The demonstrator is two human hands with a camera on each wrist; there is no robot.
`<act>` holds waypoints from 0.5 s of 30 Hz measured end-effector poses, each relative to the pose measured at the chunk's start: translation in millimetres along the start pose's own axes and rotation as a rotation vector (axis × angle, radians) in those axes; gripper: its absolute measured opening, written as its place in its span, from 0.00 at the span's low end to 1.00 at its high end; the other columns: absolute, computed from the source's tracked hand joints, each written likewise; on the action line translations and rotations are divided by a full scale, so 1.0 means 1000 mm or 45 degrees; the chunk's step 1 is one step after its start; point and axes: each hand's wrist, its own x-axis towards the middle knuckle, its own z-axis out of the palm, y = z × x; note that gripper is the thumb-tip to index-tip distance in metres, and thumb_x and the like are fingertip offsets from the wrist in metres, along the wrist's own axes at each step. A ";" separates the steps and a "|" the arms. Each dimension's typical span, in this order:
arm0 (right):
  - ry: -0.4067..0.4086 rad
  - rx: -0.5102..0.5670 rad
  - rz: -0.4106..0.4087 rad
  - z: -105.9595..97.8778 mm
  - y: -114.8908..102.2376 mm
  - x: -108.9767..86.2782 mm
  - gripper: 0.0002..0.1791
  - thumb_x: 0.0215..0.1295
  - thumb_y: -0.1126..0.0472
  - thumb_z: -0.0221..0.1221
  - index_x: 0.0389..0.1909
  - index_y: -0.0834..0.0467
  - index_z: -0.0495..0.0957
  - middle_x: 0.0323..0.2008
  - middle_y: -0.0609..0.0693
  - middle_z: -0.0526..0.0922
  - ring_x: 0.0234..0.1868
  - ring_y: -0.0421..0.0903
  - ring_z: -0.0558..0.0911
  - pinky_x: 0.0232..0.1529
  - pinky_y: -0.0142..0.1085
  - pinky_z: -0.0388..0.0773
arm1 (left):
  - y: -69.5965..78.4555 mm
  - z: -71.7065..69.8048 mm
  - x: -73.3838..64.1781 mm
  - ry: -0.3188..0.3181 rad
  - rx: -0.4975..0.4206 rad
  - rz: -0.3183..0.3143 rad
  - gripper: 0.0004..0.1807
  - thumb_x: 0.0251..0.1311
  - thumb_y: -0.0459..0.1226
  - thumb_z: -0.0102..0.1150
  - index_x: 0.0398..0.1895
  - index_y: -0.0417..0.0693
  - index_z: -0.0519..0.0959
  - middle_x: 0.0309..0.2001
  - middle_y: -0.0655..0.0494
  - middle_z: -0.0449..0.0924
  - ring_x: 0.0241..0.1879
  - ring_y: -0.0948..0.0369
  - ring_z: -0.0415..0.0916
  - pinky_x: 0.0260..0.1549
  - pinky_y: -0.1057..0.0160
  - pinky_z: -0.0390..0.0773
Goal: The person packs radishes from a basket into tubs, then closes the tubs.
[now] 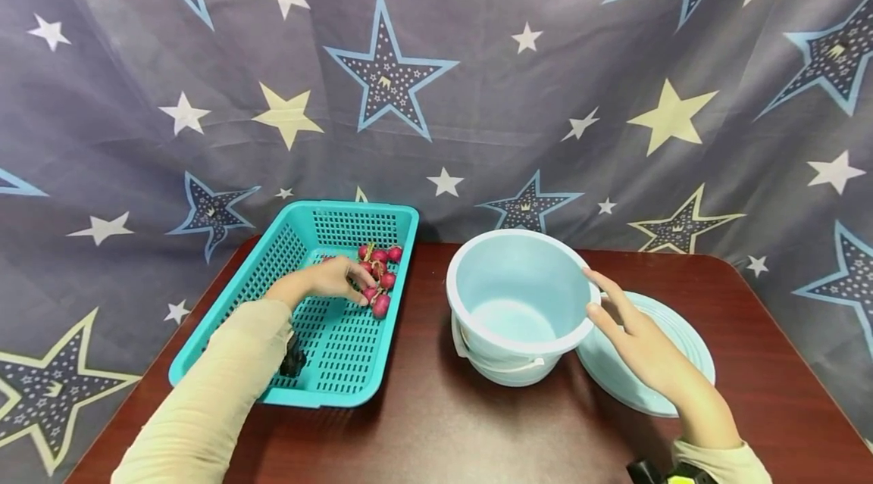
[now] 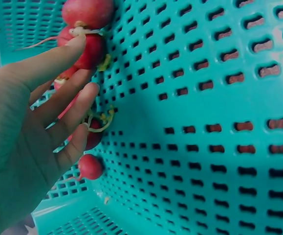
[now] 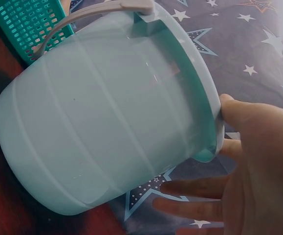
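My left hand point(image 1: 339, 279) reaches into a turquoise perforated basket point(image 1: 406, 242), its fingertips right at the red radishes point(image 1: 380, 307). In the left wrist view, the fingers of this hand point(image 2: 38, 112) are extended, and the uppermost digit overlaps a dark red radish point(image 2: 93, 53). Several radishes lie along the basket's right side, some with pale roots and stems. A pale blue bucket point(image 1: 501, 374) stands upright on the table. At its right rim rests my right hand point(image 1: 641, 348), thumb and index finger at the edge. The other fingers of the right hand point(image 3: 258, 166) extend loosely beside the bucket point(image 3: 97, 117).
A round pale blue lid point(image 1: 671, 336) lies on the table right of the bucket, partly under my right forearm. The dark reddish table point(image 1: 436, 431) backs onto a grey star-patterned cloth point(image 1: 436, 166). The bucket's handle point(image 3: 97, 9) hangs down its side.
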 end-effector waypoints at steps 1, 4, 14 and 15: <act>0.000 0.001 -0.001 0.000 0.000 0.000 0.31 0.79 0.46 0.45 0.78 0.36 0.48 0.67 0.69 0.66 0.67 0.67 0.67 0.57 0.65 0.66 | 0.000 0.001 0.001 0.002 0.007 0.000 0.18 0.56 0.33 0.71 0.51 0.40 0.82 0.45 0.49 0.82 0.50 0.50 0.77 0.49 0.51 0.78; -0.003 0.010 -0.005 0.000 0.000 -0.001 0.31 0.79 0.46 0.45 0.78 0.35 0.48 0.67 0.69 0.66 0.67 0.67 0.67 0.57 0.65 0.66 | -0.002 0.004 0.005 0.008 0.026 -0.001 0.18 0.55 0.33 0.72 0.50 0.41 0.82 0.45 0.50 0.81 0.49 0.52 0.76 0.48 0.53 0.78; 0.004 0.010 -0.025 0.001 0.000 0.001 0.30 0.79 0.47 0.45 0.78 0.36 0.48 0.67 0.67 0.67 0.66 0.66 0.68 0.57 0.64 0.66 | -0.004 -0.003 -0.001 0.015 0.022 0.020 0.17 0.60 0.36 0.69 0.51 0.41 0.81 0.45 0.50 0.80 0.47 0.53 0.76 0.44 0.54 0.78; 0.004 0.008 -0.028 0.002 0.000 0.001 0.30 0.79 0.47 0.45 0.78 0.36 0.48 0.67 0.66 0.67 0.66 0.66 0.68 0.57 0.64 0.66 | -0.004 -0.005 -0.004 0.018 0.006 0.033 0.16 0.61 0.36 0.68 0.51 0.41 0.81 0.45 0.50 0.80 0.48 0.52 0.76 0.44 0.54 0.78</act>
